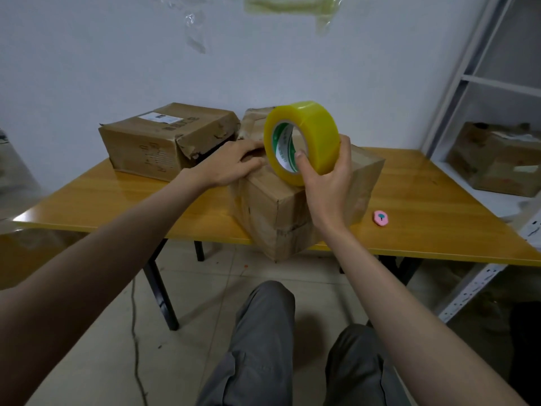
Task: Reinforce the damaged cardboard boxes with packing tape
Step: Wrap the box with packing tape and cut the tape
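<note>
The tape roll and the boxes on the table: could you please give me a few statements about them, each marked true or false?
1. The right hand grips the yellow tape roll. True.
2. The left hand holds the pink cutter. False: it rests on the near box; the cutter lies on the table.
3. The near box overhangs the table's front edge. True.
4. The far box is stacked on the near box. False: it sits beside it, on the table.

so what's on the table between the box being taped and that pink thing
Nothing: in the head view, bare tabletop runs from the near box to the pink thing.
</note>
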Available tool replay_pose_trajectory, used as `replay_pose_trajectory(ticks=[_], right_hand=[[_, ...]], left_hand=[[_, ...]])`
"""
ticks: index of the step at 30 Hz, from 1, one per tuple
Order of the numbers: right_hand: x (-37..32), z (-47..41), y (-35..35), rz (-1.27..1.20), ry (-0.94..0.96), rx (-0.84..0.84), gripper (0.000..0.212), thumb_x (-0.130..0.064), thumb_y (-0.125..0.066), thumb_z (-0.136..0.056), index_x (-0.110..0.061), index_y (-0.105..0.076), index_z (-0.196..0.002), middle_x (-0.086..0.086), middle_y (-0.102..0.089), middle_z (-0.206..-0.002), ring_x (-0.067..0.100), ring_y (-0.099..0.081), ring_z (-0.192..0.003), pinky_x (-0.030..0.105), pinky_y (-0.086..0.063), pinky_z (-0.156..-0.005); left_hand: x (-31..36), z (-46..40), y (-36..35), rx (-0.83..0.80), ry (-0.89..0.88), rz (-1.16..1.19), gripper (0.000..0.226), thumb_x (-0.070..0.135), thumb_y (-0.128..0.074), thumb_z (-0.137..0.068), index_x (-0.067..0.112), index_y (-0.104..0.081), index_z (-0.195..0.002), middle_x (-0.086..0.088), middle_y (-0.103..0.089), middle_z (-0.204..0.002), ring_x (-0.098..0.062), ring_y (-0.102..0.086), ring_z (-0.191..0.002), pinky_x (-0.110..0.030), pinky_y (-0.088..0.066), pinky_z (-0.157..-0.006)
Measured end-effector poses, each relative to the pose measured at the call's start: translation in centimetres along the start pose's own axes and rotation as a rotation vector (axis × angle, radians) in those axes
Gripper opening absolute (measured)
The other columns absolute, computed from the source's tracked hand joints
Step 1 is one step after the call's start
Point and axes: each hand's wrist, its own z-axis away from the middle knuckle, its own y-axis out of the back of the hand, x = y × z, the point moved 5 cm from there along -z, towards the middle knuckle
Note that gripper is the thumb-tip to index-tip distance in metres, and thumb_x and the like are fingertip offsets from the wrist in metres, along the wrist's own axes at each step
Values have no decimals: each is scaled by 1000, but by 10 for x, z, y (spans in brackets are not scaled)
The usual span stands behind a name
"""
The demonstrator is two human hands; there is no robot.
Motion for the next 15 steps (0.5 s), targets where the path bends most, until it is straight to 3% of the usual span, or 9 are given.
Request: replay_pose_trajectory(ticks=[2,6,11,15], right_hand=[[0,-1,3,-32,5,26,37,-15,-75,-91,-4,-58,-122,-1,-64,-103,9,-63,-92,21,-52,-80],[1,-5,0,-39,-2,-14,40,-14,-76,-90,-8,-56,-124,-1,-63,-104,6,-62,-91,17,-51,-78],[6,-9,1,40,-12,-126,48,-15,-77,-87,-16,-46,-123,-10,-55,-100,2,-58,-85,17,-50,-70],[-6,-11,1,62,16,-122,42,-17,-76,-83,-11,-55,-119,-4,-59,-96,9,-58,-80,14,-46,-68]], left_hand=[[-6,5,-4,-5,-45,-47,60,55,-42,-99,27,-43,-152,2,-53,-149,-16,-49,-132,-36,-40,-106],[0,14,-11,33,-61,-49,67,66,-37,-97,28,-40,-152,2,-51,-150,-17,-49,-133,-39,-40,-105],[0,18,-17,100,10,-176,76,68,-24,-94,23,-38,-154,-5,-53,-149,-27,-51,-131,-44,-44,-95],[2,19,-18,122,10,-207,74,65,-22,-94,23,-43,-150,-8,-59,-140,-30,-56,-121,-41,-42,-80]])
